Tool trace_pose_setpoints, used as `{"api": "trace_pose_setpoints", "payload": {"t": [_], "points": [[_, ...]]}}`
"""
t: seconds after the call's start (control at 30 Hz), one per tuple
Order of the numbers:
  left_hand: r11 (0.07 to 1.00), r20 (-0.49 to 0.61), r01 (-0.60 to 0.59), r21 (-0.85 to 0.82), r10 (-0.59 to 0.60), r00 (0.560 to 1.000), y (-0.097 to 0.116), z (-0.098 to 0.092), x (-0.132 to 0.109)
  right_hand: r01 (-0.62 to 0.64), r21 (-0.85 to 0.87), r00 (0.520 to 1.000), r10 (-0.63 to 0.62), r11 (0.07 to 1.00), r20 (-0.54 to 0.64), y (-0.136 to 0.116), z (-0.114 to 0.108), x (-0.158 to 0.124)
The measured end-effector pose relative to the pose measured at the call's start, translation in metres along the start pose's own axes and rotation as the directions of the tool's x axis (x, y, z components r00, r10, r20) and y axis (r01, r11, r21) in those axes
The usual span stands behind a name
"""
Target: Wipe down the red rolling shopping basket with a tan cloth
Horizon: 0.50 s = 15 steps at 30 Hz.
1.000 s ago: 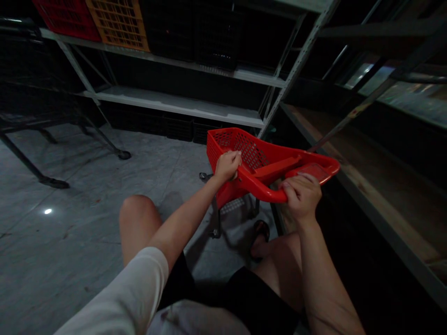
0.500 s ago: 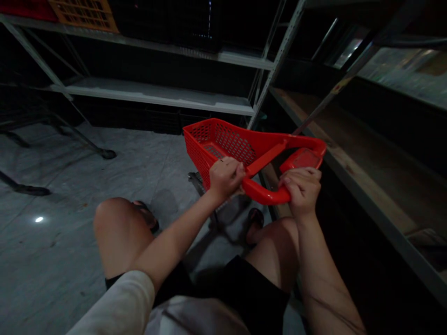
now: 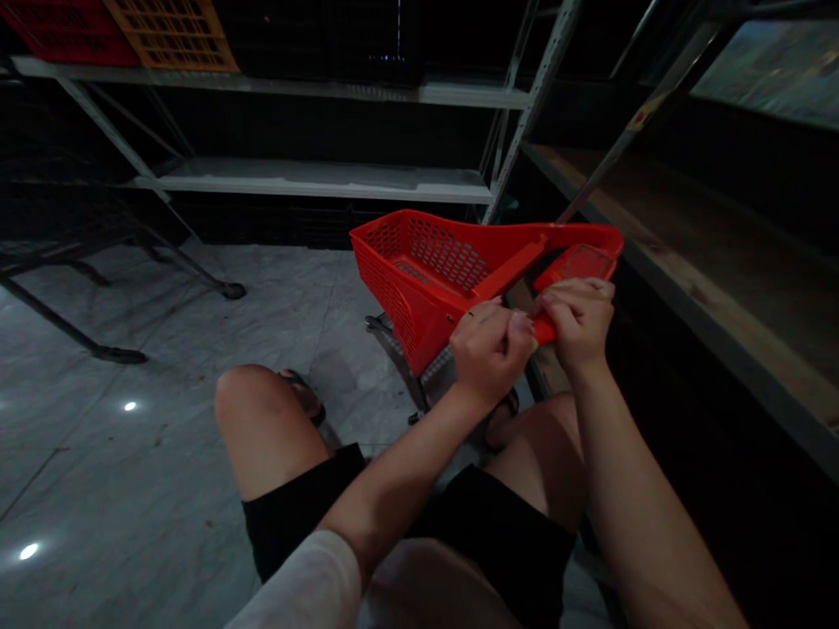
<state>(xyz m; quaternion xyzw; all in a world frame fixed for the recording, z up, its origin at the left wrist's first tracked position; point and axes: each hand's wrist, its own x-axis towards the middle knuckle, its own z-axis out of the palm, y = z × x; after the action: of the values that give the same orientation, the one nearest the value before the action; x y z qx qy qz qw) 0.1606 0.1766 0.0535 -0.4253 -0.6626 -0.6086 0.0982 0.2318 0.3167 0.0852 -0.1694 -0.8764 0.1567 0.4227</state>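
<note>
A small red plastic shopping cart (image 3: 393, 284) with perforated basket sides stands in front of me on thin dark legs. Its curved red handle (image 3: 545, 329) points back toward my body. My left hand (image 3: 491, 348) is closed round the handle, covering most of the curve. Close beside it on the right, my right hand (image 3: 582, 316) grips the handle too, just below a flat red panel (image 3: 580, 262). Only a short piece of handle shows between the two fists. The part of the basket that I can see into holds nothing visible.
A white metal shelf rack (image 3: 328, 181) stands behind the cart, with a yellow crate (image 3: 180, 35) and a red crate (image 3: 72, 33) on its upper shelf. Wooden shelving (image 3: 682, 297) runs along the right. Dark metal legs with wheels (image 3: 190, 266) stand on the left floor.
My left hand has slid right along the handle, from beside the basket to close by my right hand. The right hand keeps its grip. The whole view has shifted somewhat.
</note>
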Motion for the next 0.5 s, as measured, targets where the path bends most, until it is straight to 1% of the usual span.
{"api": "trace_pose_setpoints", "payload": {"t": [0.03,0.07,0.1,0.13,0.17,0.23,0.27,0.3,0.33,0.37,0.4,0.43,0.5], "points": [[0.999,-0.051,-0.044,0.010,0.045,0.998,-0.001,-0.001,-0.002,0.003,0.004,1.000,-0.003,1.000,0.004,-0.004,-0.001,-0.002],[0.997,-0.126,-0.079,0.024,0.082,0.989,-0.009,-0.004,-0.001,0.006,0.008,1.000,-0.006,1.000,0.013,-0.008,-0.003,-0.003],[0.995,-0.202,-0.089,0.040,0.096,0.975,-0.024,-0.008,0.005,0.007,0.010,1.000,-0.008,1.000,0.021,-0.012,-0.003,-0.003],[0.996,-0.248,-0.067,0.055,0.079,0.965,-0.043,-0.014,0.013,0.008,0.013,1.000,-0.008,1.000,0.030,-0.015,-0.003,-0.004],[0.998,-0.289,-0.011,0.055,0.026,0.957,-0.065,-0.021,0.024,0.013,0.018,0.999,-0.013,1.000,0.032,-0.018,-0.002,-0.004],[0.984,-0.348,0.176,0.013,-0.161,0.924,-0.110,-0.035,0.047,0.040,0.032,0.999,-0.040,0.999,0.001,-0.024,0.003,-0.005],[0.968,-0.369,0.249,-0.020,-0.239,0.898,-0.128,-0.040,0.057,0.057,0.035,0.998,-0.056,0.998,-0.024,-0.028,0.005,-0.005],[0.951,-0.380,0.304,-0.056,-0.302,0.874,-0.141,-0.044,0.064,0.074,0.032,0.996,-0.072,0.997,-0.046,-0.032,0.008,-0.006],[0.941,-0.385,0.326,-0.090,-0.335,0.860,-0.149,-0.047,0.067,0.086,0.026,0.994,-0.084,0.996,-0.067,-0.036,0.010,-0.007],[0.939,-0.388,0.324,-0.117,-0.344,0.855,-0.152,-0.048,0.065,0.093,0.020,0.992,-0.091,0.995,-0.082,-0.041,0.012,-0.009],[0.940,-0.385,0.312,-0.136,-0.340,0.858,-0.149,-0.048,0.058,0.095,0.015,0.992,-0.094,0.995,-0.085,-0.045,0.014,-0.011],[0.942,-0.380,0.301,-0.152,-0.336,0.861,-0.142,-0.046,0.046,0.096,0.017,0.991,-0.094,0.995,-0.093,-0.049,0.014,-0.014],[0.943,-0.376,0.299,-0.147,-0.333,0.865,-0.122,-0.043,0.014,0.092,0.030,0.989,-0.088,0.995,-0.118,-0.055,0.014,-0.019]]}}
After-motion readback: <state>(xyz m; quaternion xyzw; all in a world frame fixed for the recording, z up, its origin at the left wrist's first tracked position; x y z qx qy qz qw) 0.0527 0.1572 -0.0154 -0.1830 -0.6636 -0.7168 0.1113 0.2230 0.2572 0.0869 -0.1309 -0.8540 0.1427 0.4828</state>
